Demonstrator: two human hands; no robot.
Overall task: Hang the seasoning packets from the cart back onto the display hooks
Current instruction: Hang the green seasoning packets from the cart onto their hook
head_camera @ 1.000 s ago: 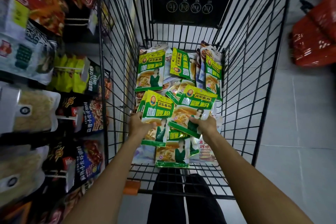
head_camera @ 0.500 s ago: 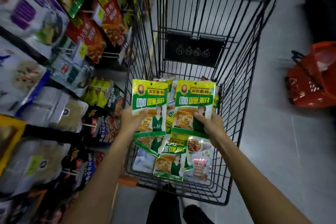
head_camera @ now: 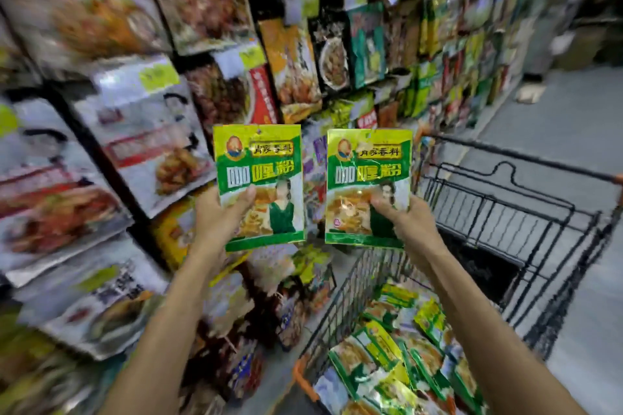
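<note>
In the head view I have 2 packets up in front of the display (head_camera: 141, 131), 1 in each hand. My left hand (head_camera: 215, 221) grips the left packet (head_camera: 259, 175) by its lower left corner, thumb laid across the printed front and the fingers hidden behind it. My right hand (head_camera: 411, 226) grips the right packet (head_camera: 369, 178) by its lower right corner in the same way, thumb on the front. Both packets are green and yellow, upright, faces toward me, side by side at about the same height with a narrow gap between them; they do not touch. Neither is on a hook: each is carried only by its hand, in front of the middle rows of the display, whose hanging bags fill the left and top of the view and are blurred. The cart (head_camera: 488, 209) stands to the right of the display on the grey floor (head_camera: 573, 131), under my right forearm. In the near end of its basket lie the loose packets (head_camera: 397, 357), many of the same green and yellow kind, piled flat and overlapping; I cannot count them. An orange bumper (head_camera: 301, 377) caps the cart's near left corner
</note>
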